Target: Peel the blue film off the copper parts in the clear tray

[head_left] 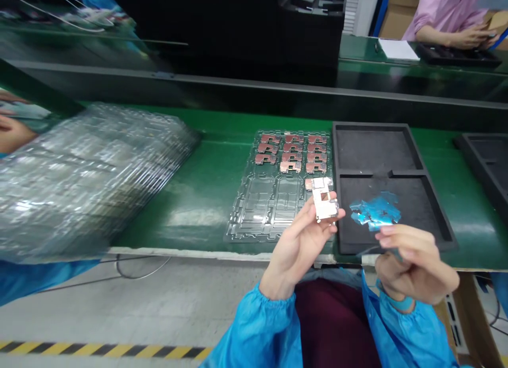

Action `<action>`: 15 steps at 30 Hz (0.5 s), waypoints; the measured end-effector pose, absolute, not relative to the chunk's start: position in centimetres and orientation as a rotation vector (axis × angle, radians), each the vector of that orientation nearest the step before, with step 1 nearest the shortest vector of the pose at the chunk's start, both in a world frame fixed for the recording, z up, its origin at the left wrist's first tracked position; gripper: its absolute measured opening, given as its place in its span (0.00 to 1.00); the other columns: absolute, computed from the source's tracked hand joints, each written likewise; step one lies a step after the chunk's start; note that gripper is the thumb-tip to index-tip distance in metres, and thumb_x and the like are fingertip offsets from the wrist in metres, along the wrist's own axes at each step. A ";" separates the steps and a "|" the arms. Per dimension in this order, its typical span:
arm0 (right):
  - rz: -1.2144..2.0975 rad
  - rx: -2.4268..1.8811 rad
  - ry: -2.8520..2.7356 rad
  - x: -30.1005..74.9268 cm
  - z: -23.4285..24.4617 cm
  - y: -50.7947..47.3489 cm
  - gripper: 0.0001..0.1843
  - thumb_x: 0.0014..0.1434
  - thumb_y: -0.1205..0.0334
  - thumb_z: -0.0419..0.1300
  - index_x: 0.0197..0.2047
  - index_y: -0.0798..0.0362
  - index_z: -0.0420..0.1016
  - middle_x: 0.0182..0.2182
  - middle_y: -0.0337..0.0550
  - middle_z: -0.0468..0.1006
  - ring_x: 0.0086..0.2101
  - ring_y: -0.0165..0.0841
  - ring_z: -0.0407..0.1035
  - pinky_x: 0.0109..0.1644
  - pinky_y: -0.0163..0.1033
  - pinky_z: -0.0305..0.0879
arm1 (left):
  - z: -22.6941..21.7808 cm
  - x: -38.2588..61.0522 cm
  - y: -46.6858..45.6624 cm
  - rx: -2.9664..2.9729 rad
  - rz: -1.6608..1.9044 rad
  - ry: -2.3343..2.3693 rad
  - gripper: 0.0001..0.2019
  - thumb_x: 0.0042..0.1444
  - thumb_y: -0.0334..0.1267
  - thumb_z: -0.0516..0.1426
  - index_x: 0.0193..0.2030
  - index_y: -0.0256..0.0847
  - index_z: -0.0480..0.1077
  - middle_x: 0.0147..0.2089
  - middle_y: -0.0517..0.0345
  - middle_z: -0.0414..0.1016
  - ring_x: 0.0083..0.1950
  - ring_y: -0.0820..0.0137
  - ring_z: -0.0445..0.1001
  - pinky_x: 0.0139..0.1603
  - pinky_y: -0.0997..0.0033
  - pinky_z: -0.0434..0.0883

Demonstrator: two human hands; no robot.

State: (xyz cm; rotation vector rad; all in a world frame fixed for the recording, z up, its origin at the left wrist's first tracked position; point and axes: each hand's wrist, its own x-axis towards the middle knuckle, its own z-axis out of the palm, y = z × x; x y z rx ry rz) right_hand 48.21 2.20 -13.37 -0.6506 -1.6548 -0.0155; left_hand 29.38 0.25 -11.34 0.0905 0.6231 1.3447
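Note:
My left hand (305, 241) grips a small silvery circuit board (326, 201) by its edges, holding it tilted above the lower right of a clear plastic tray (254, 198). Copper-coloured boards (292, 147) of similar outline sit in the tray's upper pockets. My right hand (413, 262) is closed in a pinch over the front of a black foam tray (434, 204). A faint, thin, see-through piece of film (370, 250) shows at its fingertips, blurred. Just beyond those fingers, a loose heap of shiny blue film pieces (375, 212) lies in the tray's front compartment.
At left a tall stack of clear plastic trays (79, 172) leans over the green bench (210, 188), with another person's hand (16, 132) beside it. Another black tray (488, 161) stands at far right. Across the raised divider (238, 90), a person in pink (444, 18) works.

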 end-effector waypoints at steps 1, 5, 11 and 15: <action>-0.032 -0.727 -1.622 48.8 -13.6 2.8 0.10 0.69 0.75 0.64 0.49 0.51 0.78 0.34 0.39 0.83 0.37 0.37 0.82 0.39 0.42 0.82 | -11.4 29.4 0.3 0.099 1.351 0.634 0.16 0.66 0.33 0.66 0.60 0.41 0.79 0.62 0.48 0.81 0.47 0.66 0.84 0.39 0.74 0.76; 0.003 -1.242 -1.800 52.1 -15.7 5.8 0.08 0.73 0.67 0.63 0.52 0.51 0.81 0.41 0.45 0.84 0.40 0.39 0.80 0.42 0.44 0.80 | -11.6 29.5 0.3 0.183 1.325 0.641 0.13 0.63 0.37 0.69 0.54 0.41 0.81 0.61 0.49 0.82 0.46 0.65 0.84 0.43 0.71 0.77; -0.052 -1.290 -1.955 52.8 -15.4 5.8 0.13 0.74 0.67 0.60 0.56 0.50 0.82 0.59 0.54 0.80 0.63 0.51 0.72 0.64 0.65 0.74 | -12.1 30.1 0.1 0.309 1.281 0.622 0.14 0.58 0.41 0.73 0.50 0.43 0.82 0.57 0.50 0.84 0.46 0.61 0.85 0.42 0.67 0.75; -0.025 -0.919 -1.901 49.4 -11.3 3.3 0.20 0.69 0.73 0.61 0.60 0.47 0.81 0.54 0.50 0.82 0.57 0.47 0.79 0.61 0.56 0.79 | -12.0 30.4 0.0 0.408 1.248 0.671 0.16 0.58 0.44 0.73 0.51 0.42 0.83 0.55 0.48 0.85 0.45 0.61 0.83 0.45 0.65 0.75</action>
